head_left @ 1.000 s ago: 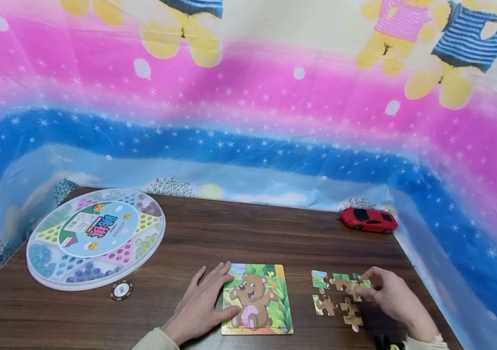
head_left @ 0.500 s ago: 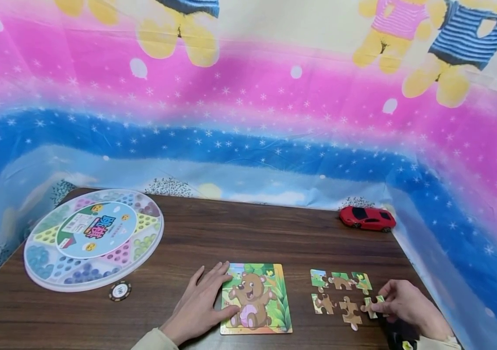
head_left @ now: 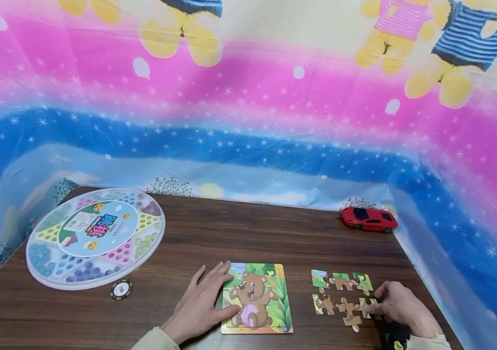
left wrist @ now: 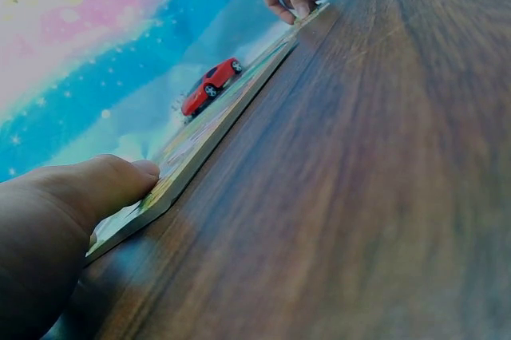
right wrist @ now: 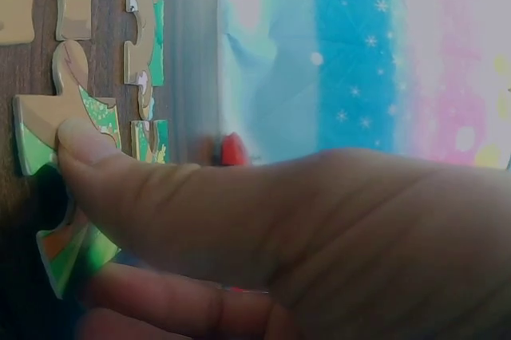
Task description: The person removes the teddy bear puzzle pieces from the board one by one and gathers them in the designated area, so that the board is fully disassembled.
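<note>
So your right hand [head_left: 400, 305] is pinching the green-edged puzzle piece [right wrist: 40, 112] lower right in the head view, knob [right wrist: 70, 65] aimed left at the brown piece [head_left: 351, 315] just beside it, straight-fingered left hand [head_left: 204, 304] on the bear puzzle [head_left: 258, 297].

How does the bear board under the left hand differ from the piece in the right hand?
The bear board is square with straight sides; the puzzle piece has knobs and notches. The bear board is much larger than the puzzle piece. The left hand rests on the bear board, while the right hand pinches the puzzle piece. Both carry a colour print with brown and green.
</note>
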Demonstrator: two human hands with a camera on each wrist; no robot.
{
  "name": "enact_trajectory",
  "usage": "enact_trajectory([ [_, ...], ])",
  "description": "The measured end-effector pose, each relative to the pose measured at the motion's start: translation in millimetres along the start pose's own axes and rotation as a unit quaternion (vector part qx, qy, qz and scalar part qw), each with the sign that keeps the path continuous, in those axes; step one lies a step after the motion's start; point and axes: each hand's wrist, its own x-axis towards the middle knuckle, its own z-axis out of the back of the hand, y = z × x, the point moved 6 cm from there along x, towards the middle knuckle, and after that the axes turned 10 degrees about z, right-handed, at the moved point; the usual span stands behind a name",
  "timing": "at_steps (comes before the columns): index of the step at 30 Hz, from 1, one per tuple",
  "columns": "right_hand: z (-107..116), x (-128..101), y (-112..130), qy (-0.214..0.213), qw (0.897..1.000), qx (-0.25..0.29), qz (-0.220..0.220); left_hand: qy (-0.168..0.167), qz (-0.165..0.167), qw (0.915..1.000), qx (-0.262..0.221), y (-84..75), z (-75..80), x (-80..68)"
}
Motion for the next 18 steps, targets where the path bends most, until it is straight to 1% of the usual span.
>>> enact_trajectory([
  [5,0,1,2,0.001,1.0,-0.018,-0.008,0.0,0.003,1.0,0.0,0.0,0.8,0.7],
  [7,1,2,6,-0.002,0.999,-0.034,0.0,0.001,0.003,1.0,0.0,0.0,0.9,0.8],
  [10,1,0,15,-0.017,0.999,-0.035,0.021,0.004,0.004,1.0,-0.004,0.4,0.4,0.7],
  [12,0,-3,26,-0.03,0.999,-0.027,0.034,0.007,0.004,0.9999,-0.007,0.5,-0.1,0.9],
  [15,-4,-7,45,-0.047,0.998,0.001,0.051,0.009,0.003,0.9999,-0.01,0.6,-0.7,1.1],
  [18,-10,-9,70,-0.064,0.995,0.0,0.079,0.008,0.002,0.9999,-0.008,0.3,-0.9,1.2],
])
